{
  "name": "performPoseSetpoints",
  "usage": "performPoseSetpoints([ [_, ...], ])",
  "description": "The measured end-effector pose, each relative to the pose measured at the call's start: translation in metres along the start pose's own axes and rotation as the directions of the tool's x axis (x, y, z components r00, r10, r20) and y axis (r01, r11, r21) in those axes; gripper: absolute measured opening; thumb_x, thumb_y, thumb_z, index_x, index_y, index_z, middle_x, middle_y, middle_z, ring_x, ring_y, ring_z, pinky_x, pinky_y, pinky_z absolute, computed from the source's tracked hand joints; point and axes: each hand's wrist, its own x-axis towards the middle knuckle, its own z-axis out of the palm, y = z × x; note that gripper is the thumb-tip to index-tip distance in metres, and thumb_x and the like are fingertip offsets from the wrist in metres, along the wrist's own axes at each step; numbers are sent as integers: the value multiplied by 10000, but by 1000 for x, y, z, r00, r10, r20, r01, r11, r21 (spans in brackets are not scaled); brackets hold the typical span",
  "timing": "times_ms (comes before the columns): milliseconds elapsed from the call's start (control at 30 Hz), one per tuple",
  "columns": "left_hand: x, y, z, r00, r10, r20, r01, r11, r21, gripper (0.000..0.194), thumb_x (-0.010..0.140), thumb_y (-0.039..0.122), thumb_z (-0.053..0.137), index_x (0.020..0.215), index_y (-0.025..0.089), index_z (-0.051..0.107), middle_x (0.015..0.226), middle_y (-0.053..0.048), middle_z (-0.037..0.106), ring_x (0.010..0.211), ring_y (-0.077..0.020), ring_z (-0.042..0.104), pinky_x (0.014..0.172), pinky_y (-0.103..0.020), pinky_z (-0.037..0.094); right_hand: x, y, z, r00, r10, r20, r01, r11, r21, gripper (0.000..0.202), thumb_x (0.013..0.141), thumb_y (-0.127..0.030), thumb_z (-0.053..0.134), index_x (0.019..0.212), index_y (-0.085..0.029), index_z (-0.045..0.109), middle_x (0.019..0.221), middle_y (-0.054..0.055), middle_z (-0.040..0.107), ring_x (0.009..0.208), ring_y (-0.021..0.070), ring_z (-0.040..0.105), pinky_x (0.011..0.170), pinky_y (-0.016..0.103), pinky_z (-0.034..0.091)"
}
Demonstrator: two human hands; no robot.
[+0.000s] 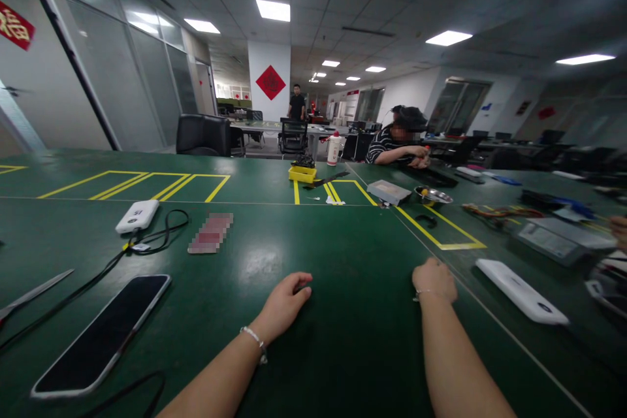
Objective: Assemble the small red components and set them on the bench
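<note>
Over the green table (343,241), my left hand (287,300) is near the middle with its thumb and fingers apart and nothing between them. My right hand (435,279) rests farther right, fingers curled down and closed; whatever they may hold is hidden. A white power bank (522,292) lies to the right of my right hand. To the left of my left hand are a dark-screened phone (102,334) and a pinkish blurred card or note (211,234).
Farther back stand a yellow tray (302,174), a grey box (389,192) and a metal bowl (433,196). Another white power bank (138,216) with a black cable and scissors (36,290) lie left. A person (399,144) sits across the table; another stands farther off.
</note>
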Motion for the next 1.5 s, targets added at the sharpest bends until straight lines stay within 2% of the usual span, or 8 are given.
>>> performPoseSetpoints([
  [600,-2,3,0,1000,-5,-7,5,1000,-18,268,699,269,520,934,180,611,991,-70,630,939,-212,560,847,-327,390,-10,0,-20,998,-51,38,53,998,-31,357,725,-188,343,910,-79,628,1013,248,528,845,311,576,574,391,486],
  [767,-1,1,0,1000,-2,-5,2,1000,-31,240,711,273,513,915,181,601,961,-60,636,896,-196,571,810,-311,404,-27,-24,-31,978,-209,-5,209,978,-4,349,790,-255,334,965,-109,598,988,194,546,816,244,580,662,355,465],
  [833,1,-1,1,1000,-9,-3,9,995,-100,228,724,269,505,921,180,578,953,-59,640,856,-179,583,762,-295,424,-43,-42,-33,922,-386,-37,387,921,49,340,812,-296,337,981,-143,589,976,144,556,816,211,573,698,325,449],
  [967,3,-2,6,994,-104,40,111,952,-287,265,757,286,484,986,155,507,973,-94,632,726,-148,608,565,-241,436,-93,-83,-28,707,-700,-98,702,679,215,258,804,-287,401,951,-185,587,903,57,575,778,150,556,708,254,419],
  [1167,3,-1,7,984,-151,92,176,858,-483,247,719,339,559,862,139,557,813,-56,629,678,-118,598,562,-203,444,-161,-114,-10,407,-910,-72,888,377,262,148,776,-246,472,864,-205,584,828,22,572,756,133,527,683,220,388],
  [1400,6,-6,5,983,-173,58,179,860,-477,154,702,290,560,755,149,529,650,5,585,584,-89,562,522,-184,416,-155,-114,-8,272,-962,-31,885,237,400,255,750,-333,536,970,-207,564,878,15,566,769,127,525,681,220,396],
  [1433,6,-7,5,982,-182,57,187,854,-486,148,706,285,548,766,153,522,675,-6,601,608,-98,578,515,-183,411,-143,-111,-11,295,-955,-32,876,257,409,298,756,-361,526,1009,-207,553,910,22,567,795,132,527,697,228,402],
  [1500,6,-8,4,979,-196,64,201,841,-502,146,709,288,530,769,157,507,720,-31,627,647,-116,602,504,-183,404,-114,-98,-15,451,-891,-60,848,406,342,324,796,-358,459,1064,-193,538,989,50,562,894,158,514,770,265,395],
])
